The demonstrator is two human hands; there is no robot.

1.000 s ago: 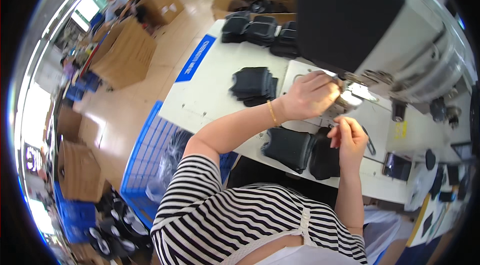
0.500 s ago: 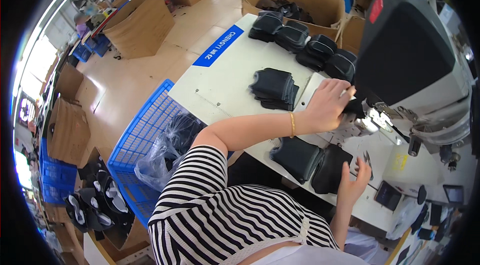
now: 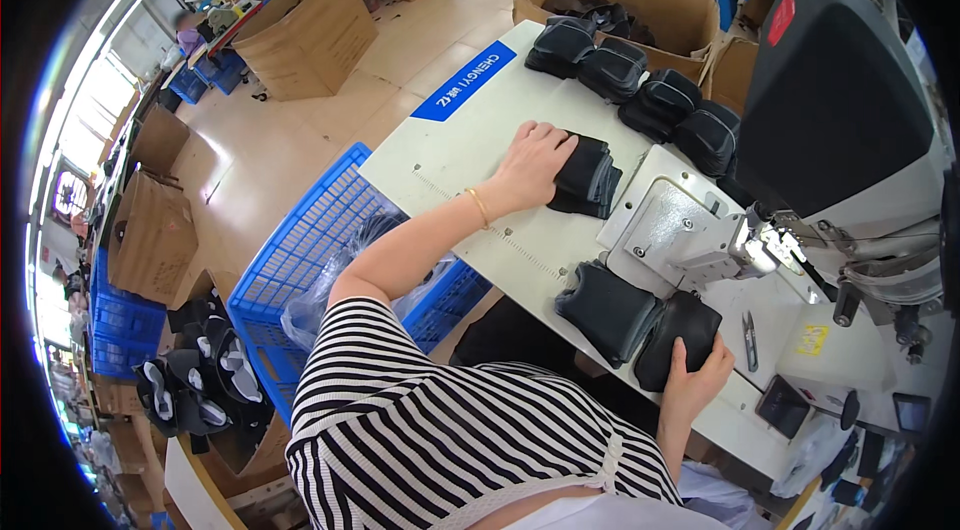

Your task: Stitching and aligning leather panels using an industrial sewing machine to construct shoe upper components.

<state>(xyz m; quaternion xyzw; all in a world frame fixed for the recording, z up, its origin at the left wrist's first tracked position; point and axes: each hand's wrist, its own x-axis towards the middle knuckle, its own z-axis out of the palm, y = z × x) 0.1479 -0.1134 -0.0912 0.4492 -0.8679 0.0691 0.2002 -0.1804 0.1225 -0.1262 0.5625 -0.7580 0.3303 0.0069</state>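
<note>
My left hand, with a gold bracelet at its wrist, lies at the left side of a small stack of dark cut pieces on the white table. Its fingers curl over the stack's edge. Lower right, my right hand closes on a black leather-like piece, thumb on top and fingers along its right edge. Against that piece's left side lies a pile of dark grey pieces. Between both hands and to the right stands a sewing machine, its needle area lit and its head large and dark.
Several black bundles line the table's far edge. Thread snips lie right of my right hand. A blue plastic crate with clear bags stands left of the table, and a large cardboard bin behind it.
My left hand has left the machine and moved left onto the stack of pieces. My right hand, spread in the air before, has come down onto the black piece. The view has shifted slightly.
</note>
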